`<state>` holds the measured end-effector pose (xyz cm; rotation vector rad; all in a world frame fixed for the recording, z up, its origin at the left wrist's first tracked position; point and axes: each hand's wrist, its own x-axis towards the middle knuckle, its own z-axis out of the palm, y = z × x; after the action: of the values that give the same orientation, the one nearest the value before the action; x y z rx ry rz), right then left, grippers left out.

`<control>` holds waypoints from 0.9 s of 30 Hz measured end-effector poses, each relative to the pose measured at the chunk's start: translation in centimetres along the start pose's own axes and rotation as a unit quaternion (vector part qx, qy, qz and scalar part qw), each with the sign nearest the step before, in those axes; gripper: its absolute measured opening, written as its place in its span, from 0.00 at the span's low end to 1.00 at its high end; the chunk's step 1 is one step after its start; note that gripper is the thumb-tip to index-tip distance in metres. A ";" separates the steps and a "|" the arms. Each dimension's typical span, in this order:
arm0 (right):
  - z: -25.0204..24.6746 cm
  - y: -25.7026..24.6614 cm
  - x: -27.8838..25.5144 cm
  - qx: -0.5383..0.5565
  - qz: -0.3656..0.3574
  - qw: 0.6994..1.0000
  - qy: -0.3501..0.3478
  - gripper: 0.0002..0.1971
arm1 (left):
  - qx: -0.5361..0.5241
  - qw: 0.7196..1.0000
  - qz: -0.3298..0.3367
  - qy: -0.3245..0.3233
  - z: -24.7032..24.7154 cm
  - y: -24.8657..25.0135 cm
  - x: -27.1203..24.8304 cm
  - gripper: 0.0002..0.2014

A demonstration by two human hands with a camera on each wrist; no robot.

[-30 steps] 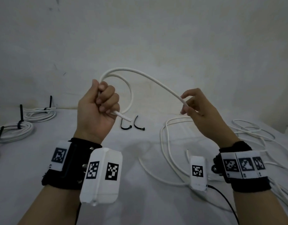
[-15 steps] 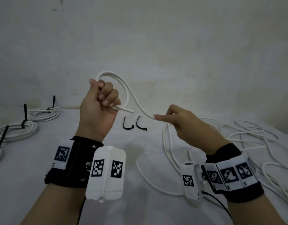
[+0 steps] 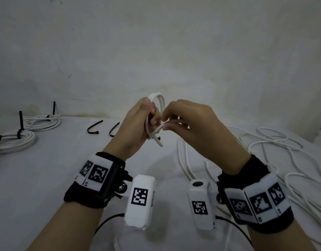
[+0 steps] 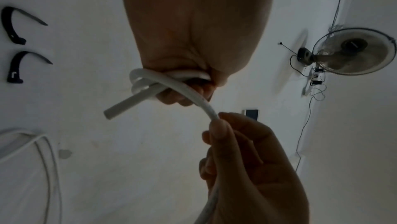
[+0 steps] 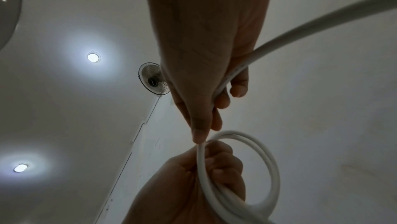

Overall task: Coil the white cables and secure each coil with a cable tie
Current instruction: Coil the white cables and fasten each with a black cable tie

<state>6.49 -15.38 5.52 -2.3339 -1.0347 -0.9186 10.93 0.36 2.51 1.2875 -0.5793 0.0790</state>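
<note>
My left hand point(image 3: 138, 124) is raised above the table and grips a small coil of white cable point(image 3: 158, 98); two loops stick out above the fist, and the cut end point(image 3: 159, 143) pokes out below it. In the left wrist view the loops point(image 4: 146, 81) cross under the curled fingers. My right hand point(image 3: 185, 122) sits right against the left and pinches the same cable point(image 4: 206, 107) between thumb and fingers. From there the cable runs back past my right palm point(image 5: 300, 30). Two loose black cable ties point(image 3: 94, 127) lie on the table behind the hands.
Two finished coils point(image 3: 42, 121) point(image 3: 13, 140) with black ties lie at the left of the white table point(image 3: 47, 178). Loose white cable point(image 3: 273, 147) sprawls over the right side. A wall point(image 3: 156, 42) stands close behind. A wall fan point(image 4: 352, 51) shows in the left wrist view.
My right hand has swung left and up with the cable to meet the left fist, laying another loop there. Both hands now sit nearer the centre.
</note>
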 end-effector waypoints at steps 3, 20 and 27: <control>0.2 0.8 -0.1 -0.018 0.023 0.999 0.022 0.08 | 0.052 0.999 -0.011 -0.009 0.3 0.0 -0.3 0.17; 1.4 2.9 1.5 0.153 0.129 0.977 0.075 0.00 | 0.004 0.994 -0.100 0.034 1.2 -0.2 -0.2 0.22; 1.3 5.0 2.2 0.195 0.167 0.962 0.090 0.04 | -0.004 0.995 -0.092 0.028 -0.1 0.8 0.3 0.19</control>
<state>11.97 -16.73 5.61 -1.9712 -0.6500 -0.7032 10.92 0.59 3.38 1.3216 -0.4108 -0.0388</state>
